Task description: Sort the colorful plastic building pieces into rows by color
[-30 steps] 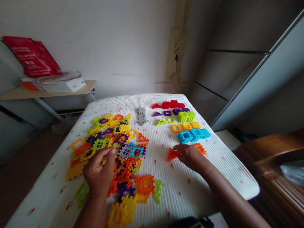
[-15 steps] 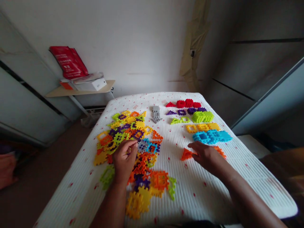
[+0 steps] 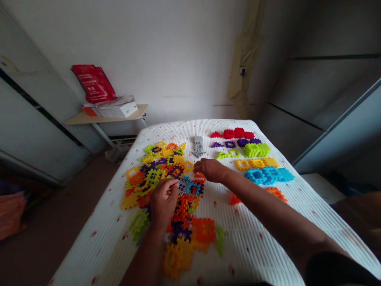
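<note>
My left hand (image 3: 163, 200) is closed in a pinch beside a grey window-shaped plastic building piece (image 3: 183, 185), its fingertips at that piece's left edge. A blue building piece (image 3: 195, 189) lies just to the right of the grey one. Over the right side of the mixed pile, my right hand (image 3: 210, 170) reaches with fingers bent downward and slightly apart. Beneath them is an orange triangular piece (image 3: 200, 178), partly covered; no piece shows in the fingers. Yellow, purple, green and orange pieces (image 3: 153, 176) lie jumbled around my left hand.
Colour groups line the bed's right side: red (image 3: 239, 133), purple (image 3: 242, 142), green (image 3: 256, 149), yellow (image 3: 257, 163), blue (image 3: 269, 175) and orange (image 3: 276, 194). Grey pieces (image 3: 198, 146) lie at centre back. A small shelf (image 3: 77, 119) carries boxes and a red bag (image 3: 93, 83).
My right hand has moved left from the orange pieces on the right to the orange triangle at the pile's edge. My left hand keeps its pinch by the grey piece. The view has shifted slightly.
</note>
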Demonstrator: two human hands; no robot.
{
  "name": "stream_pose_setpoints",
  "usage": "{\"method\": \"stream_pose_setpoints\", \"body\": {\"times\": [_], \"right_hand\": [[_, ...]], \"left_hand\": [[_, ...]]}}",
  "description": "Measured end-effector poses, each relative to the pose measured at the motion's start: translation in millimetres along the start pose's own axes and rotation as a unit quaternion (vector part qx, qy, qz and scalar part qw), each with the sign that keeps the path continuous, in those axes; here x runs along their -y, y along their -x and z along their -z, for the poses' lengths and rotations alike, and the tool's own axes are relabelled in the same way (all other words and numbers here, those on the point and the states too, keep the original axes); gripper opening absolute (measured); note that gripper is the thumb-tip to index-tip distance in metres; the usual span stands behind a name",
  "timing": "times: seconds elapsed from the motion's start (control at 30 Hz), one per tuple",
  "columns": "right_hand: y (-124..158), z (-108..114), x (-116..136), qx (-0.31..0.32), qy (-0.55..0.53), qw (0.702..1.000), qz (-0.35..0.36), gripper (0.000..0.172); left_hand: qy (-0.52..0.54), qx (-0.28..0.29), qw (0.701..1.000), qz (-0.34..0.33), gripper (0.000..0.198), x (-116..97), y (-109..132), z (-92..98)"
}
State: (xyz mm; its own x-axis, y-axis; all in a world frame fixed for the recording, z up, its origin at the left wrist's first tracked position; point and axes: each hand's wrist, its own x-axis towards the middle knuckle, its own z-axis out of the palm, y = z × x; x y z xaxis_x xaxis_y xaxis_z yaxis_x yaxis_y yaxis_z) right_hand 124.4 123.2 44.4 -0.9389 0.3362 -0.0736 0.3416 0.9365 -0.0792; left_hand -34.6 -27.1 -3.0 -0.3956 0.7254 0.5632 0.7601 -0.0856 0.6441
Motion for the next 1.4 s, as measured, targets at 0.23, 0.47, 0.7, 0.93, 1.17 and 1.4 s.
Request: {"method": "stream_pose_setpoints", "body": {"times": [0.23, 0.47, 0.7, 0.93, 1.17, 1.4], "right_hand": [[-6.2, -14.7, -9.2, 0.045, -0.001, 0.999, -0.003, 0.041], [-2.1, -20.9, -10.6, 0.017, -0.044, 0.999, -0.021, 0.045], [17.0, -11.9, -12.0, -0.045, -0.050, 0.991, -0.112, 0.038], [44.0, -13.6, -22.9, -0.001, -0.092, 0.974, -0.209, 0.032], [52.6, -19.8, -9.8, -0.020, -0.013, 0.979, -0.204, 0.038], [47.8, -28.8, -6.5, -0.016, 0.015, 0.979, -0.202, 0.024]], "left_hand": [[0.014, -0.011, 1.000, 0.013, 0.015, -1.9, -0.1, 2.5], [0.018, -0.012, 1.000, 0.002, 0.015, -0.8, 0.8, 1.3], [0.018, -0.017, 1.000, 0.001, 0.015, -2.3, 0.3, 3.0], [0.030, -0.018, 0.999, 0.002, 0.016, -1.5, 0.6, 2.2], [0.020, -0.021, 1.000, -0.001, 0.016, -2.7, -0.1, 3.1], [0.018, -0.021, 1.000, 0.003, 0.015, -3.0, -0.1, 3.7]]}}
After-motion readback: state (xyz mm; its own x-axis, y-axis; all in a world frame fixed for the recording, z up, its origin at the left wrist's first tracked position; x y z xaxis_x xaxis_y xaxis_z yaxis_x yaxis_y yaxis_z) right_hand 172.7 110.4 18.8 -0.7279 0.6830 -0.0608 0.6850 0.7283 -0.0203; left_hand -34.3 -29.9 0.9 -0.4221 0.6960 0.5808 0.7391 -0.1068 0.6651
